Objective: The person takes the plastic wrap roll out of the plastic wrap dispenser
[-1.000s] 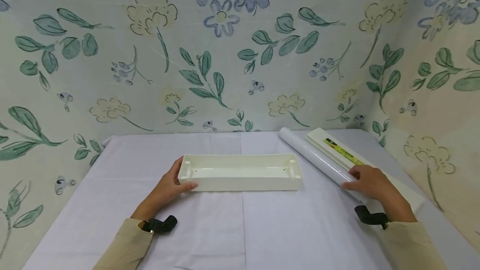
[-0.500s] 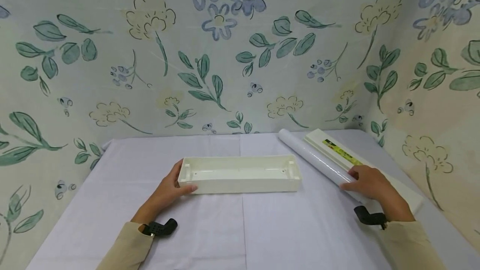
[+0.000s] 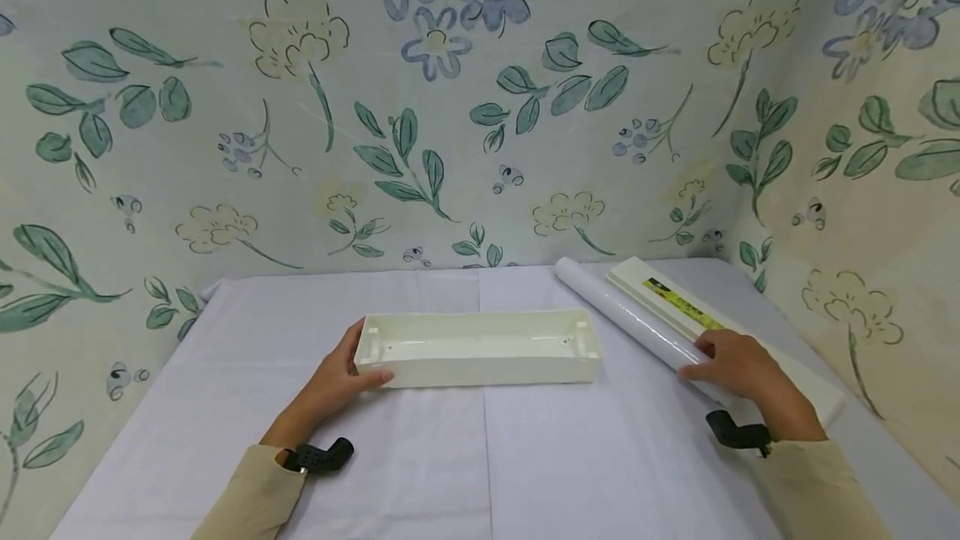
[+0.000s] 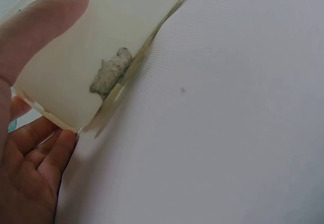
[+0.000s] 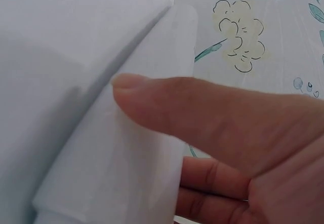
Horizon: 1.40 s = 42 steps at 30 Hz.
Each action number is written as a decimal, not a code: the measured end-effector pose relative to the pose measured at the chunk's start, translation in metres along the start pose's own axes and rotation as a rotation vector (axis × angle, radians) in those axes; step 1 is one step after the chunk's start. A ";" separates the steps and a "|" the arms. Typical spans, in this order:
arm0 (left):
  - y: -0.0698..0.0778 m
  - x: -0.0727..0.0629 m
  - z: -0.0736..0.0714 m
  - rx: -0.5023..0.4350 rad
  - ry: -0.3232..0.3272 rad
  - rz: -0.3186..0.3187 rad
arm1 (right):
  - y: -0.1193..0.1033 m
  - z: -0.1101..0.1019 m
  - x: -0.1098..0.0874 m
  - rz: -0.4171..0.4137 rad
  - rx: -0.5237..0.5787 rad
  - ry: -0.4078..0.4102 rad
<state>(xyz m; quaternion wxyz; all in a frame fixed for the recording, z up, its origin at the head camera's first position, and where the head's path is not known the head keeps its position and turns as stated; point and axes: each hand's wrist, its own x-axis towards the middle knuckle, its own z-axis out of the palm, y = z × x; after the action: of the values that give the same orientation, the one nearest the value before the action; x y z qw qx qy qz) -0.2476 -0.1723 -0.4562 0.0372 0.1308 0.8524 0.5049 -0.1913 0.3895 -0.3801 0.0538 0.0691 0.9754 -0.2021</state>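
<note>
A long cream plastic tray (image 3: 487,372) lies open side up in the middle of the table. Its left end is gripped by my left hand (image 3: 339,375), with the thumb over the front wall and the other fingers behind the end. Up close in the left wrist view, a greyish rough patch (image 4: 110,74) marks the tray's wall. To the right, a shiny white roll of plastic film (image 3: 626,311) lies slantwise. My right hand (image 3: 738,367) holds its near end, the thumb on one side and fingers on the other, as the right wrist view shows on the roll (image 5: 126,153).
Just right of the roll lies a long cream lid-like piece (image 3: 806,373) with a yellow-green label (image 3: 682,302), partly hidden by the right hand. A white cloth (image 3: 420,457) covers the table. Floral fabric walls (image 3: 465,132) stand behind and at the right.
The head view has shifted very slightly. Both hands keep their holds, and the tray and roll stay in place.
</note>
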 end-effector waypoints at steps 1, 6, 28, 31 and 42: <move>0.000 0.000 0.000 0.000 -0.001 0.001 | 0.000 0.000 0.000 0.000 -0.001 0.001; 0.001 -0.001 -0.001 0.004 -0.001 0.002 | -0.002 0.000 0.001 -0.003 -0.008 0.004; 0.002 -0.001 -0.001 -0.008 -0.018 0.006 | -0.006 0.001 -0.003 0.019 -0.032 0.002; 0.002 -0.001 -0.001 -0.018 -0.034 0.015 | -0.006 -0.001 -0.002 0.020 -0.041 0.006; 0.004 0.002 -0.002 -0.096 -0.068 0.064 | -0.008 -0.007 -0.004 0.008 -0.048 0.008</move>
<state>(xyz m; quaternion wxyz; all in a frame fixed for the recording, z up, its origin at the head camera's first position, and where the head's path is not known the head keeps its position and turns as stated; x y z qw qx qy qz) -0.2491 -0.1720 -0.4516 0.0563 0.1730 0.8210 0.5412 -0.1894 0.3843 -0.3700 0.0524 0.0724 0.9800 -0.1780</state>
